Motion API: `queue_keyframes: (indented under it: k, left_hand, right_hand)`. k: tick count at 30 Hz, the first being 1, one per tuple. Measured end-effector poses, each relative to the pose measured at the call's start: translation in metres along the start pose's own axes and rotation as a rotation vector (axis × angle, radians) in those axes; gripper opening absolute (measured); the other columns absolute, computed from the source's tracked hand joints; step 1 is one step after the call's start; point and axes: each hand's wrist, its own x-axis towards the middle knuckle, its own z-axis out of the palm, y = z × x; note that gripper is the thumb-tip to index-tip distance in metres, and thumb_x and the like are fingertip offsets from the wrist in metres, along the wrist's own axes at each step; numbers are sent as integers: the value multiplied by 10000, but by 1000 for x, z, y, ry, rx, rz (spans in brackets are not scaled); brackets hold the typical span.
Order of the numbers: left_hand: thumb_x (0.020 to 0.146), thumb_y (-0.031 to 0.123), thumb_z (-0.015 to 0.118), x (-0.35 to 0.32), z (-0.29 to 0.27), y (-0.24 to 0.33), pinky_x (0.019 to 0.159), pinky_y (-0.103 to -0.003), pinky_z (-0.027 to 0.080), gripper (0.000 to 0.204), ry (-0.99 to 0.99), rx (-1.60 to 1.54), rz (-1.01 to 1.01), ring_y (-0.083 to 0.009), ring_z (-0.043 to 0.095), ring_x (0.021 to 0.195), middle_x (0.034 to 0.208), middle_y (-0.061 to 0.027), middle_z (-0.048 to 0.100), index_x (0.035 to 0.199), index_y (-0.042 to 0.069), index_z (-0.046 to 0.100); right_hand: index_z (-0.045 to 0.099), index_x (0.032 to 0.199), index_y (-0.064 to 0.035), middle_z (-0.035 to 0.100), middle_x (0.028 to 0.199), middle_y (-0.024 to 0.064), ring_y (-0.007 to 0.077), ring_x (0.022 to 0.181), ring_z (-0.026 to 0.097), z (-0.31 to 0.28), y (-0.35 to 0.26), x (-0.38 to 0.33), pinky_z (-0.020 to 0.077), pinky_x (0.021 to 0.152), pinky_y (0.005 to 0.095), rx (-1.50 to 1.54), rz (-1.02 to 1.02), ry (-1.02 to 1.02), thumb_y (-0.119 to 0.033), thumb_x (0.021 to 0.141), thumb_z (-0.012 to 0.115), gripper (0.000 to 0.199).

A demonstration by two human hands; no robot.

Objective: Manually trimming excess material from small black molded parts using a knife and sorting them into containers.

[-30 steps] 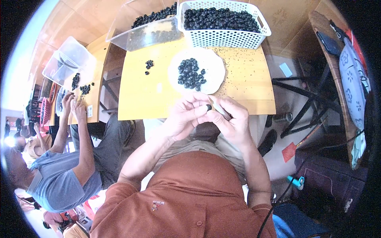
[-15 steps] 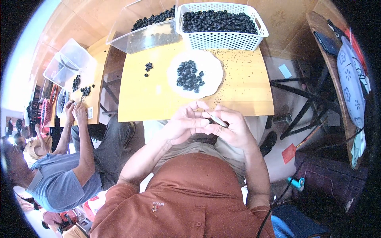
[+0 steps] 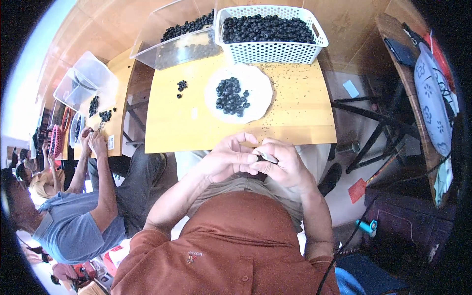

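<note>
Just past the table's near edge, my two hands meet fingertip to fingertip. My left hand (image 3: 225, 160) pinches a small dark round piece (image 3: 260, 158) between thumb and fingers, its details mostly hidden. In my right hand (image 3: 284, 164) is a small pale, flat-looking tool (image 3: 268, 157), held against that piece; its exact kind is hard to make out. Beyond the hands stands a white scalloped plate (image 3: 260, 105) bearing a heap of dark, bead-like round pieces (image 3: 231, 96). A few similar pieces (image 3: 182, 85) lie on the table left of the plate.
At the back of the wooden table (image 3: 172, 132) stand a white perforated basket (image 3: 270, 53) full of dark round pieces and a clear bin (image 3: 172, 54) partly filled. Dark crumbs (image 3: 295, 93) litter the right side. A co-worker (image 3: 81, 221) sits at another table on the left.
Both hands stay together at nearly the same spot. The pale tool has turned slightly between the right fingers, and the right index finger has shifted. The view has moved a little.
</note>
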Motion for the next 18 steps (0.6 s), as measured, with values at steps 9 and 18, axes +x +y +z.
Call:
queue_keyframes:
  k: [9,18]
  left_hand:
    - [918,11,682,5,7,5,799,-315,612,316,55,61,51,-192,691,930,1061,-108,667,1184,75,523]
    - [904,48,724,46,30,46,755,-271,590,177,181,601,350,-112,678,825,930,-36,703,1074,23,681]
  right_hand:
    - [656,1181,26,540,785,-19,70,705,479,-8,0,-1,407,637,243,172,132,77,-180,880,776,384]
    - [614,1242,67,620,795,23,72,711,516,-39,72,6,455,648,251,-65,186,508,-151,957,663,363]
